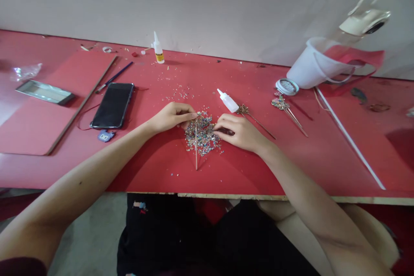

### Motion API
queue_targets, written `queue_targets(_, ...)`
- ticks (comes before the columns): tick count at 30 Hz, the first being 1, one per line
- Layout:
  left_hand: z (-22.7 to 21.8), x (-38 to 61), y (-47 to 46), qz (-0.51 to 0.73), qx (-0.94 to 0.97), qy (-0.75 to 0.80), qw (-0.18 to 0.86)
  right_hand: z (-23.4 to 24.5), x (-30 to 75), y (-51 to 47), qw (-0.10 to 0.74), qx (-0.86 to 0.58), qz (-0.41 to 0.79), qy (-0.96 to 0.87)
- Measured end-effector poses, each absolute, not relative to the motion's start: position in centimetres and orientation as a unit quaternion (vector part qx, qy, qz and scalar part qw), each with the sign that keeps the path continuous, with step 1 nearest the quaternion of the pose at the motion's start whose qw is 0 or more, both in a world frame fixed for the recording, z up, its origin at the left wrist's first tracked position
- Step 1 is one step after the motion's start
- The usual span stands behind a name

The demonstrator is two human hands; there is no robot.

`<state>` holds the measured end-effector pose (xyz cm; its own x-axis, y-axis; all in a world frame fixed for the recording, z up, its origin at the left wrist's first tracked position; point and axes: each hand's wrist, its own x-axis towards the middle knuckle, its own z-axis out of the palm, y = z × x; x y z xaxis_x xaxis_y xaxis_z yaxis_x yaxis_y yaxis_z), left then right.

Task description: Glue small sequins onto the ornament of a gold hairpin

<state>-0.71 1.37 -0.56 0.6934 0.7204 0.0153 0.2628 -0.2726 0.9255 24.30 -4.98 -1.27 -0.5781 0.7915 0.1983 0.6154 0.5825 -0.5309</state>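
A loose heap of small multicoloured shiny chips (pixel 207 138) lies on the red tabletop in front of me. At its upper left, my left hand (pixel 177 115) is closed, thumb and fingers pinching the top end of a hairpin. The hairpin's thin pale stick (pixel 196 151) points towards me across the chips. My right hand (pixel 237 131) is closed at the heap's right side, its fingertips among the chips; what they grip is too small to make out. Just beyond that hand lie a white glue bottle (pixel 229 101) and another hairpin (pixel 257 124) with a lattice head.
A decorated two-pronged hairpin (pixel 289 114) lies right, near a round tin (pixel 286 86) and a tilted white bucket (pixel 310 67). An upright glue bottle (pixel 158 49) stands at the back. Left are a phone (pixel 113 105), a paintbrush (pixel 114 76) and a shallow box (pixel 45 91).
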Motion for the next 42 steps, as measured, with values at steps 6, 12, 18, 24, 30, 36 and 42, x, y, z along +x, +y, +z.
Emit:
queue_targets(6, -0.45, -0.66, 1.32, 0.222, 0.768, 0.326, 0.505, -1.18, 23.99, -5.04, 0.269, -0.42, 0.206, -0.842)
queue_targets(12, -0.38, -0.63, 1.29, 0.227, 0.765, 0.328, 0.505, -1.34, 23.81, -5.18, 0.244, -0.428, 0.216, -0.843)
queue_targets(18, -0.61, -0.66, 1.39, 0.226, 0.768, 0.324, 0.504, -1.33, 24.15, -5.26, 0.207, -0.413, 0.188, -0.867)
queue_targets(24, -0.52, -0.78, 1.38, 0.224, 0.771, 0.318, 0.504, -1.25, 24.29, -5.26, 0.186, -0.37, 0.177, -0.893)
queue_targets(30, -0.26, -0.66, 1.26, 0.218, 0.774, 0.326, 0.497, -1.1, 24.58, -5.14, 0.189, -0.371, 0.186, -0.89)
queue_targets(36, -0.25, -0.6, 1.2, 0.223, 0.77, 0.321, 0.504, -0.91, 24.43, -5.26, 0.181, -0.364, 0.195, -0.893)
queue_targets(42, -0.43, -0.65, 1.34, 0.223, 0.768, 0.323, 0.506, -0.9, 24.35, -5.35, 0.187, -0.362, 0.197, -0.892)
